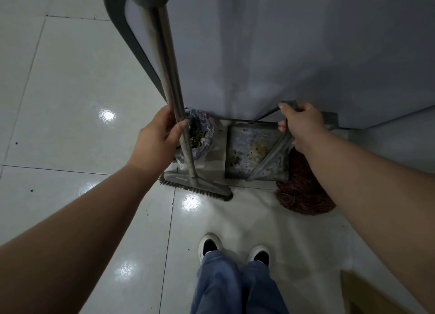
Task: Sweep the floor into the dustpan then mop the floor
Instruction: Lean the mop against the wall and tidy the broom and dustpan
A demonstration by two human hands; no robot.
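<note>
My left hand (156,140) grips the metal pole of a broom (173,95); its grey brush head (197,184) rests on the white tiled floor (75,106). My right hand (302,125) holds the grey handle of a dustpan (253,149), which stands on the floor against a pale wall. The pan's tray is stained with dirt. A reddish-brown mop head (303,193) lies on the floor just right of the dustpan, partly behind my right forearm.
A small bin lined with a plastic bag (200,135) holds rubbish between the broom and the dustpan. The pale wall (294,55) rises straight ahead with a dark grey edge on its left. My feet in white shoes (233,250) stand behind. A brown wooden edge (367,295) shows at bottom right.
</note>
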